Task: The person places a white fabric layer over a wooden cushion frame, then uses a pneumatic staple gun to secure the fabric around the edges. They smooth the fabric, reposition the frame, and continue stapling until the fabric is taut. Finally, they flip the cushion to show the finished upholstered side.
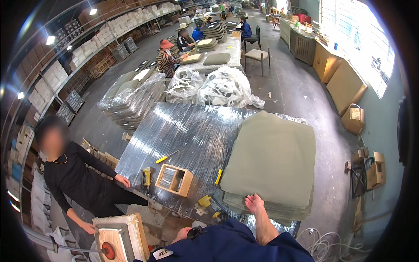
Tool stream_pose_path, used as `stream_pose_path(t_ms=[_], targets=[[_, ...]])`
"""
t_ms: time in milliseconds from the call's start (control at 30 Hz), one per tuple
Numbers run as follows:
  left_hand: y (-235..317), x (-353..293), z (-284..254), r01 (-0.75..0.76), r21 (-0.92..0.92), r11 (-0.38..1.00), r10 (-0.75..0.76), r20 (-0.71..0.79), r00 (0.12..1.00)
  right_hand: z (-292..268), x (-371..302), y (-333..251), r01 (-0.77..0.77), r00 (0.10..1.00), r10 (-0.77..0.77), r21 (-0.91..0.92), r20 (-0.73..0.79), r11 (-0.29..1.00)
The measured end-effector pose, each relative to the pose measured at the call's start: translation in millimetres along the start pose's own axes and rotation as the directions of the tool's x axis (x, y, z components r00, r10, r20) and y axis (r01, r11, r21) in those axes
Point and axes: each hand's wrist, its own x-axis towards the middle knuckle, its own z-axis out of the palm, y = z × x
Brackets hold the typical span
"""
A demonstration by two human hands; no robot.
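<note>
A tall stack of grey-green fabric pieces (273, 159) lies at the right side of the film-wrapped table (174, 126). My right hand (255, 203) is at the stack's near edge, palm turned up and fingers apart, holding nothing that I can see. Low in the view, close to my body, is my left hand (181, 235), with a dark watch (194, 232) on its wrist. Its fingers are too hidden to read. Nearest to it is a wooden frame with grey padding (139, 233), which a co-worker's hand (89, 227) touches from the far side.
On the table are a wooden box (185, 185) of metal strips, a yellow power tool (147, 178), a yellow-handled screwdriver (162, 159) and a yellow-handled tool (218, 177). A co-worker (83, 170) in black stands at left. Plastic-wrapped bundles (222, 87) stand beyond. Hoses (327, 240) lie at right.
</note>
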Motion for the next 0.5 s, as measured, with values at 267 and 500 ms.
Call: stream_pose_path(t_ms=[267, 500], targets=[[-6, 21, -6, -0.092, 0.005, 0.996, 0.091, 0.027, 0.995, 6, 8, -7, 0.010, 1.000, -0.007, 0.148, -0.021, 0.989], [-20, 25, 8, -0.126, -0.078, 0.989, 0.129, 0.027, 0.991, 18, -25, -13, 0.197, 0.979, -0.201, 0.109, 0.029, 0.974]])
